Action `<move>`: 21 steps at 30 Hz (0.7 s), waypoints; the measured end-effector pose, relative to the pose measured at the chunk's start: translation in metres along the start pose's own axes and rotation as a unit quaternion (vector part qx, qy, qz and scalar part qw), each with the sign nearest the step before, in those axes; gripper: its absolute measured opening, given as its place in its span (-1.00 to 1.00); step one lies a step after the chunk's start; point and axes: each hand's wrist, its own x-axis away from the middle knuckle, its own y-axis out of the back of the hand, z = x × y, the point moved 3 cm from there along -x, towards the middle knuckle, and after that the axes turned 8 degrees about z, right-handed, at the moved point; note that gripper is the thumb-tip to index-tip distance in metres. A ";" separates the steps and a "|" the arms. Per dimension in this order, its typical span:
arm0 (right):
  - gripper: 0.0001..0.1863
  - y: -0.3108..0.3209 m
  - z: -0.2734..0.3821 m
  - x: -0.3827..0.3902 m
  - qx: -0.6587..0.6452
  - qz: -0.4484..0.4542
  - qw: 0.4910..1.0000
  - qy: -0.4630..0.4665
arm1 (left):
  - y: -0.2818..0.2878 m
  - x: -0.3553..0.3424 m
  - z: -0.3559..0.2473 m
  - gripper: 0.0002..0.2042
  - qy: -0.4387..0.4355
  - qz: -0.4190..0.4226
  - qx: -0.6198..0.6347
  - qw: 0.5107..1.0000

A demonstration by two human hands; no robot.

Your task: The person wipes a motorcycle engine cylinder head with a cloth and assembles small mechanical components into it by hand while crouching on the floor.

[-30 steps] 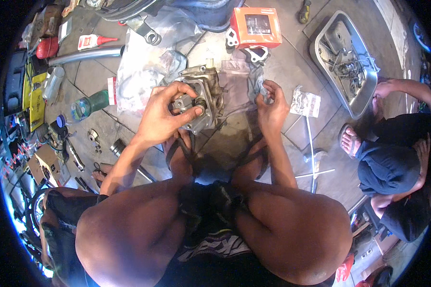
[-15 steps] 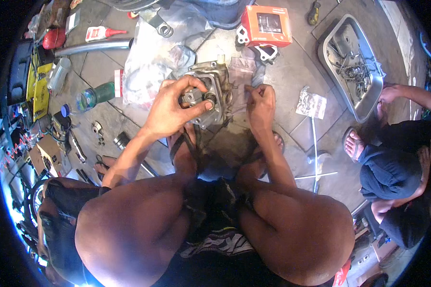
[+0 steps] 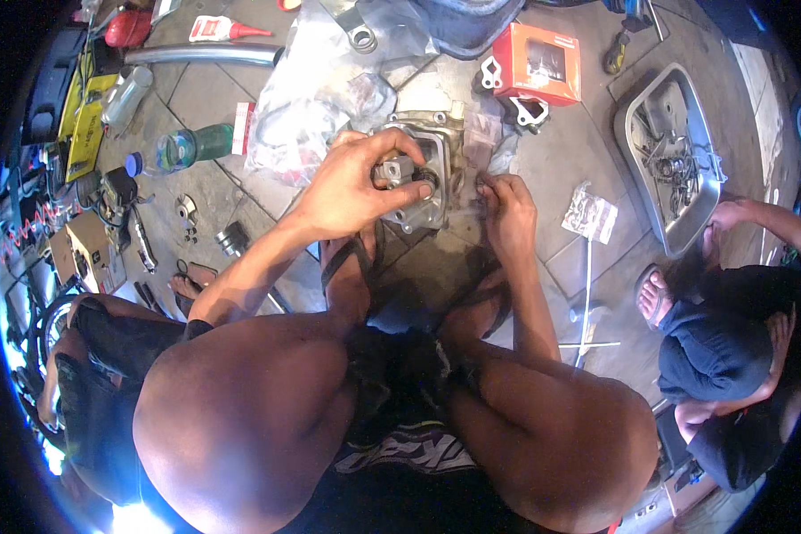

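A grey metal engine cylinder head (image 3: pixel 434 214) stands on the floor in front of me, its open cavity facing up. My left hand (image 3: pixel 351 182) reaches over it, with thumb and index finger curled around a dark valve spring (image 3: pixel 428 178) inside the cavity. To the right, my right hand (image 3: pixel 510 203) is close beside the cylinder head with its fingertips pinched together. Whatever is in that pinch, if anything, is too small to make out. A small clear plastic bag (image 3: pixel 482 133) lies just beyond those fingertips.
An orange-red box (image 3: pixel 543 67) sits beyond, near white-edged gaskets (image 3: pixel 529 111). At right, a co-worker's hand (image 3: pixel 730 214) touches a metal tray (image 3: pixel 627 133) of parts. A small parts bag (image 3: pixel 589 214) lies nearer. Leftward are a green bottle (image 3: pixel 209 142) and a metal tube (image 3: pixel 200 54).
The whole view has shifted, so the floor items appear farther right. My left hand keeps its grip on the valve spring. My right hand stays pinched beside the cylinder head.
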 end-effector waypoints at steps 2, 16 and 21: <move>-0.84 0.000 0.005 -0.005 0.029 0.008 1.000 -0.001 | 0.000 0.003 0.001 -0.69 0.008 -0.001 -0.007 1.000; -0.87 -0.013 -0.011 -0.014 0.083 -0.095 0.988 0.091 | -0.003 0.003 -0.002 -0.71 0.035 -0.001 0.052 0.998; -0.79 -0.004 -0.002 -0.003 0.069 -0.045 0.993 0.087 | -0.004 0.000 -0.002 -0.72 0.011 -0.010 0.031 0.999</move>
